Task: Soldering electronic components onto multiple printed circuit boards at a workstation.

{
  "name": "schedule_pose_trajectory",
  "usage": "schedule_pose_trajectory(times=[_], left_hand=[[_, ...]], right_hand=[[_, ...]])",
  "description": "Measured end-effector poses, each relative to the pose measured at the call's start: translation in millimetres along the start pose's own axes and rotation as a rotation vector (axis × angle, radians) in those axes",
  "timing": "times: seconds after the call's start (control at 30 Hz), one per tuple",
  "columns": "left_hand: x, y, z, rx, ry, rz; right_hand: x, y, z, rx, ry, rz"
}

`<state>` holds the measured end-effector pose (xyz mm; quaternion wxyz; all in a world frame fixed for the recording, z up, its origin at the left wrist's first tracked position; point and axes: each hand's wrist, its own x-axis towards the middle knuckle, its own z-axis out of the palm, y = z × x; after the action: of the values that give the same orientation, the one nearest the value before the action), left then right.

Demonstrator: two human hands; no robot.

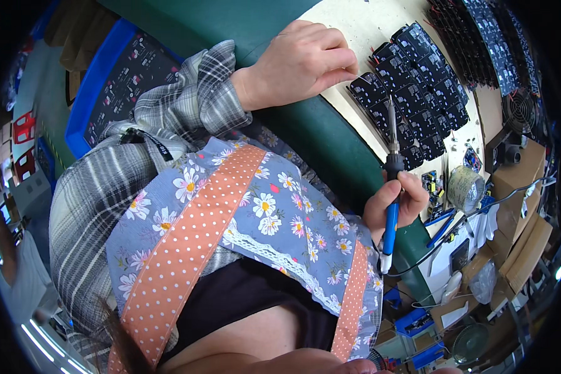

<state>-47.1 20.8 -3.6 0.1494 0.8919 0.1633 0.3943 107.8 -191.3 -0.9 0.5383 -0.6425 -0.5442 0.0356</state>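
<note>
My right hand [412,198] is closed round the blue handle of a soldering iron [391,225]. The iron's metal tip points away from me, over a block of small black circuit boards [425,90] laid side by side on a pale work sheet. My left hand [299,62] hovers at the left edge of these boards. Its thumb and forefinger are pinched together close to a corner board; whatever is between them is too small to make out.
Stacked black boards with wires [480,43] stand at the far right, near a small round fan [518,111]. A wrapped roll [465,189] and cardboard boxes [522,181] sit at the right. The iron's dark cable [461,218] crosses there. A blue tray [84,118] of boards lies left.
</note>
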Motion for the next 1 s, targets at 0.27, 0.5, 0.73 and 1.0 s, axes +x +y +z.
schedule_pose_trajectory(times=[0.27,0.5,0.73,1.0], left_hand=[[8,9,8,0.015,0.005,0.020],[10,12,14,0.066,-0.032,0.041],[5,11,6,-0.064,-0.022,0.016],[1,2,-6,-0.005,0.066,0.105]], right_hand=[[8,-8,12,-0.103,-0.085,0.092],[18,-8,22,-0.213,-0.025,-0.174],[21,-9,21,-0.307,-0.064,-0.274],[21,-7,18,-0.212,-0.037,-0.202]])
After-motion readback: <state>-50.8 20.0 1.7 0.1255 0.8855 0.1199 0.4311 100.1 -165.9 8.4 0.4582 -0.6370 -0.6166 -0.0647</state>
